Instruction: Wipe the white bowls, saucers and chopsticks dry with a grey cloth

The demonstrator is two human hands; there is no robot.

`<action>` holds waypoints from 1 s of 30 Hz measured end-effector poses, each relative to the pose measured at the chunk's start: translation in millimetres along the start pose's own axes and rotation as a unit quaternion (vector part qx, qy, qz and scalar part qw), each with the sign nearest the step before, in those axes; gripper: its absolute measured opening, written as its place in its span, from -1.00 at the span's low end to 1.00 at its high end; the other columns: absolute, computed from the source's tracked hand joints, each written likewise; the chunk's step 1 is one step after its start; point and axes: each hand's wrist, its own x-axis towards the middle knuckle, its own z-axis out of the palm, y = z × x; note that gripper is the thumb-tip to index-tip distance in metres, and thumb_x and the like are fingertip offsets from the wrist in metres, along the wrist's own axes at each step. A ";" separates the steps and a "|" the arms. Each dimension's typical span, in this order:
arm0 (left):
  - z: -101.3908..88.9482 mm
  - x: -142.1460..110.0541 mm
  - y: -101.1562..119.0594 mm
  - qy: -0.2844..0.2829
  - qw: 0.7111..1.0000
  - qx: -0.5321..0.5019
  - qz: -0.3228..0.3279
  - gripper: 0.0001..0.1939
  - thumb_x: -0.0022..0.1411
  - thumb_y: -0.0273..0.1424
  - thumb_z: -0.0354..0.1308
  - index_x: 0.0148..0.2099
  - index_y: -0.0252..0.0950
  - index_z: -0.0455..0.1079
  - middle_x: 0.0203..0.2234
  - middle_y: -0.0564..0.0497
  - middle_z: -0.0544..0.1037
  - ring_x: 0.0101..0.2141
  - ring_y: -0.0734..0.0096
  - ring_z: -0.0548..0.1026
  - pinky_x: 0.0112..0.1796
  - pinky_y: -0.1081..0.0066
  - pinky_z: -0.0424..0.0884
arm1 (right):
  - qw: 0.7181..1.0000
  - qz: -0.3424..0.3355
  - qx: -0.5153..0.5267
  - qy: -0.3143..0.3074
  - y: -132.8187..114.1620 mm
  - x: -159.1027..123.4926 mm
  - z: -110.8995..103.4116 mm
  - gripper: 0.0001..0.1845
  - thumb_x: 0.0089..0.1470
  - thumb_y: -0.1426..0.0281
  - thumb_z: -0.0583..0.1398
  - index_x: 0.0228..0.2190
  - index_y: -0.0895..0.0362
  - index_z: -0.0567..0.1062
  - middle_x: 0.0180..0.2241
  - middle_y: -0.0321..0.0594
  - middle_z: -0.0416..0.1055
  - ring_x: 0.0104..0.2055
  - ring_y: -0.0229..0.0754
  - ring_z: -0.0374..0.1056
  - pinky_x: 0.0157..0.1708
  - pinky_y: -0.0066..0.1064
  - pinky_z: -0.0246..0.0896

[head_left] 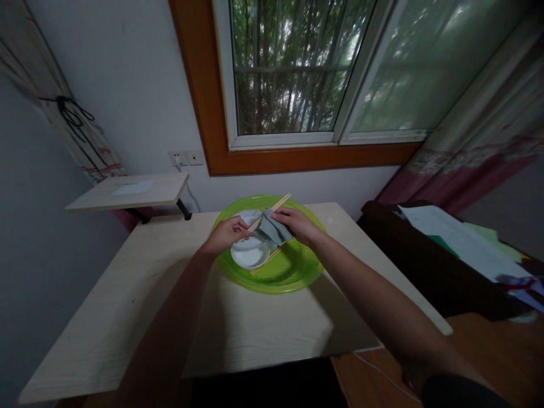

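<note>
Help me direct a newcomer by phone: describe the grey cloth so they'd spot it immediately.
On the pale table below the window sits a round green basin. Over it, the left hand holds chopsticks, and the right hand holds the grey cloth against them. It is the creased, soft-looking piece, unlike the smooth white bowl and straight chopsticks nearby.

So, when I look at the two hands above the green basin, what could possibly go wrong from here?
The chopsticks in the left hand might slip, as the right hand holds a grey cloth at them; they could drop into the green basin.
A falling chopstick could knock the near white bowl, which sits just below the left hand.
</note>
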 end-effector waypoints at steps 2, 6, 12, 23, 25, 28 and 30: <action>1.3 -0.5 1.4 -0.011 1.000 0.009 0.002 -0.71 -0.02 -0.26 0.44 -0.34 -0.28 0.45 -0.42 -0.04 0.62 -0.36 0.29 0.59 -0.35 0.40 0.44 | 1.000 -0.007 -0.005 0.003 0.0 1.3 5.8 -0.50 -0.06 0.03 0.36 -0.25 0.19 0.61 -0.29 -0.16 0.59 -0.35 -0.18 0.43 -0.35 -0.39 0.30; 0.7 0.7 2.3 -0.014 0.999 0.033 0.022 -0.75 0.06 -0.21 0.39 -0.34 -0.29 0.52 -0.38 -0.07 0.63 -0.34 0.27 0.58 -0.30 0.38 0.44 | 0.997 -0.042 -0.058 0.004 -5.1 0.8 9.9 -0.50 -0.01 0.00 0.31 -0.27 0.20 0.61 -0.33 -0.17 0.57 -0.37 -0.20 0.38 -0.38 -0.42 0.24; -3.4 2.9 -2.0 0.021 0.998 0.039 0.045 -0.68 0.19 -0.10 0.27 -0.22 -0.27 0.56 -0.34 -0.08 0.65 -0.38 0.33 0.55 -0.32 0.39 0.44 | 0.968 -0.137 -0.204 0.055 -31.6 -6.2 8.4 -0.62 0.12 0.11 0.24 -0.26 0.17 0.62 -0.31 -0.19 0.57 -0.31 -0.15 0.39 -0.30 -0.38 0.23; -7.8 1.1 3.4 0.016 0.999 -0.027 0.017 -0.43 0.25 0.10 0.12 -0.20 -0.37 0.53 -0.35 -0.17 0.65 -0.42 0.37 0.51 -0.35 0.40 0.42 | 0.763 -0.277 -0.579 0.067 -31.0 -16.1 13.0 -0.80 0.27 0.41 0.17 -0.17 0.19 0.59 -0.23 -0.04 0.52 -0.16 -0.07 0.39 -0.13 -0.33 0.20; -7.6 -0.2 5.9 -0.001 1.000 -0.027 0.011 -0.39 0.26 0.13 0.09 -0.23 -0.39 0.53 -0.38 -0.18 0.64 -0.45 0.38 0.50 -0.37 0.40 0.41 | 0.729 -0.261 -0.631 0.044 -26.5 -17.8 18.6 -0.80 0.28 0.42 0.16 -0.18 0.20 0.59 -0.25 -0.03 0.51 -0.17 -0.06 0.38 -0.16 -0.32 0.18; -5.8 -1.5 9.4 -0.033 0.999 0.006 0.006 -0.39 0.25 0.12 0.10 -0.34 -0.39 0.54 -0.45 -0.17 0.63 -0.50 0.40 0.47 -0.41 0.42 0.38 | 0.695 -0.247 -0.676 0.009 -23.5 -20.1 27.4 -0.80 0.31 0.44 0.13 -0.21 0.23 0.56 -0.25 0.00 0.49 -0.17 -0.04 0.36 -0.18 -0.31 0.16; -4.2 -1.5 10.7 -0.061 0.997 0.039 0.000 -0.42 0.23 0.09 0.15 -0.39 -0.39 0.54 -0.49 -0.15 0.61 -0.51 0.40 0.47 -0.42 0.43 0.36 | 0.677 -0.250 -0.692 -0.014 -23.2 -21.5 32.0 -0.82 0.31 0.46 0.12 -0.22 0.23 0.54 -0.23 0.01 0.48 -0.16 -0.02 0.36 -0.19 -0.30 0.15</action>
